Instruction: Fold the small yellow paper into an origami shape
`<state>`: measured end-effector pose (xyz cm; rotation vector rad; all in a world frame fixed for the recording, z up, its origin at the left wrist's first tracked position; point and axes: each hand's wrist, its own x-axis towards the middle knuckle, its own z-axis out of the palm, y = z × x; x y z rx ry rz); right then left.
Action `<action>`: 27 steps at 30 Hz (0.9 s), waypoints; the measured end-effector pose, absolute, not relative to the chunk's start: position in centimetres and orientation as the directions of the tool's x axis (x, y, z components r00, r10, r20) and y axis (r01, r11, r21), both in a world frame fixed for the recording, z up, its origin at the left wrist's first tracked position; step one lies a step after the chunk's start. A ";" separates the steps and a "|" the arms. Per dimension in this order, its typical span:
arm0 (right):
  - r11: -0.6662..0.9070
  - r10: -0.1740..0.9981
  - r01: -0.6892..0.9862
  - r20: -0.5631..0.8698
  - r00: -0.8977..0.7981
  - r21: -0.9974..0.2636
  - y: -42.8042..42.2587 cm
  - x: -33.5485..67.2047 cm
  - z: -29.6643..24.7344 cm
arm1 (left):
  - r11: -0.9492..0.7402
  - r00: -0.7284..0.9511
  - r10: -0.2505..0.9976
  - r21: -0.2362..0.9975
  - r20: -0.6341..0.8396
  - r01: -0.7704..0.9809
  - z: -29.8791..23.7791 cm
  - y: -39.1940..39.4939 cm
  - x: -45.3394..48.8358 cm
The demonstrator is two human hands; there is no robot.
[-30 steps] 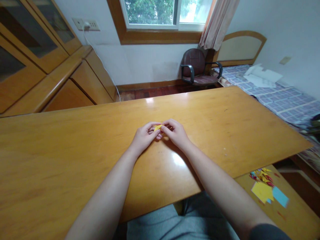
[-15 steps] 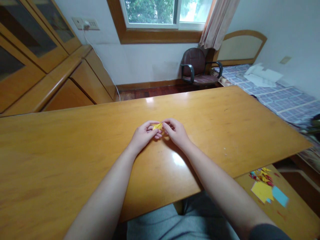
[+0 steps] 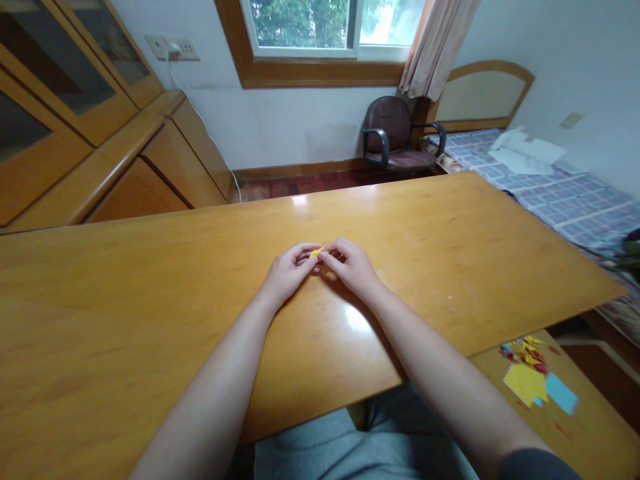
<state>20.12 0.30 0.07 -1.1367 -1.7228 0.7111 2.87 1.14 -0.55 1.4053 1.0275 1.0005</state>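
A small piece of folded yellow paper (image 3: 315, 253) is held between my two hands, over the middle of the wooden table (image 3: 200, 280). My left hand (image 3: 290, 268) grips its left part, thumb in front and fingers behind. My right hand (image 3: 347, 259) pinches the right side of the paper between thumb and fingers. The fingertips of both hands almost meet and cover much of the paper, so its exact folded shape is hard to make out.
Lower right, a lower surface (image 3: 595, 440) holds yellow paper sheets (image 3: 527, 383), blue paper (image 3: 561, 393) and a pile of colourful folded papers (image 3: 525, 352). Beyond the table stand an office chair (image 3: 393, 133), a bed (image 3: 555, 193) and a wooden cabinet (image 3: 120, 160).
My right thumb and fingers have shifted slightly left over the yellow paper, closer to my left thumb. Less of the paper shows now. My arms stay in place.
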 end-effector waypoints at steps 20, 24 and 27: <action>0.452 0.888 0.422 0.444 -0.122 -0.786 0.1 20.0 0.4 | -0.199 0.162 0.972 0.967 0.173 0.157 -1.0 1.0 2.6; 0.472 0.875 0.444 0.467 -0.128 -0.762 0.0 20.0 0.5 | -0.209 0.169 0.968 0.966 0.183 0.150 -1.0 1.2 2.5; 0.491 0.863 0.456 0.485 -0.141 -0.742 0.1 20.1 0.3 | -0.214 0.163 0.969 0.963 0.188 0.162 -1.0 1.4 2.4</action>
